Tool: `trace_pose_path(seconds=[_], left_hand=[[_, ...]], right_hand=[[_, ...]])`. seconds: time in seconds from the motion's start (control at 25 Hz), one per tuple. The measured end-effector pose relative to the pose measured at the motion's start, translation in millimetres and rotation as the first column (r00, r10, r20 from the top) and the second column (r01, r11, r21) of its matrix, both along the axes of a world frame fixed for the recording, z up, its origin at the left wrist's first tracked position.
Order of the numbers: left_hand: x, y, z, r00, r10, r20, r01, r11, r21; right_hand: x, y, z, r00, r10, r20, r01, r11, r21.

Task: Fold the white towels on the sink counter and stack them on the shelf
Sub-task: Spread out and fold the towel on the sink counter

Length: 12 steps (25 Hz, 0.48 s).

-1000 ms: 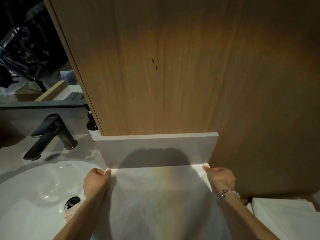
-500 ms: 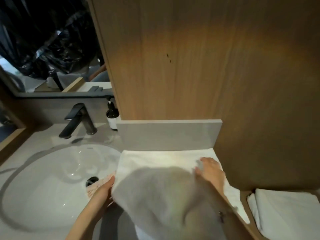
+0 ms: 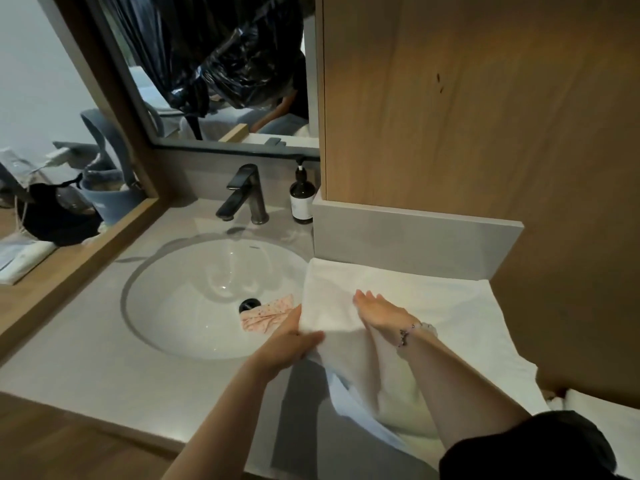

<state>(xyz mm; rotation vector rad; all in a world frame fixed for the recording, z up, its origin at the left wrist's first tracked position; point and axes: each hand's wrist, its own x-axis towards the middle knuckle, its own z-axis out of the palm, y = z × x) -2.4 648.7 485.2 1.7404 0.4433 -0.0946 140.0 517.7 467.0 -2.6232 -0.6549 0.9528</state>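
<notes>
White towel (image 3: 450,299) sits center right on the desk (image 3: 86,368), right beside the sink (image 3: 180,306). Left hand (image 3: 289,344) has its grip clamped on the towel's left edge; right hand (image 3: 377,311) presses flat on top, fingers straight.

This is a bathroom vanity, in a home or a hotel room; which of the two cannot be told. A white oval basin (image 3: 180,306) with a dark drain (image 3: 250,304) is sunk into a pale grey counter (image 3: 104,368) at eight o'clock. Behind it, at ten o'clock, stand a dark single-lever faucet (image 3: 244,195) and, just beside it, a dark pump bottle (image 3: 302,199) with a pale label. A wood-framed mirror (image 3: 221,64) rises at eleven o'clock. Warm wood panelling (image 3: 485,116) fills two o'clock, and a white towel (image 3: 433,296) lies spread on the counter at four o'clock.
</notes>
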Motion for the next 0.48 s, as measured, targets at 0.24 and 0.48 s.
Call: trace_pose_path(seconds=[0.24,0.48], left_hand=[[4.4,19.6,17.1,0.939,0.093,-0.331,0.047,0.920,0.390],[-38.1,14.4,-6.1,0.998,0.034,0.045,-0.027,0.989,-0.146]], right_hand=[[-9.5,-3.8,10.5,0.999,0.005,0.053,-0.005,1.000,0.008],[-7.5,12.3,-2.2,0.975,-0.045,0.217,0.050,0.999,-0.019]])
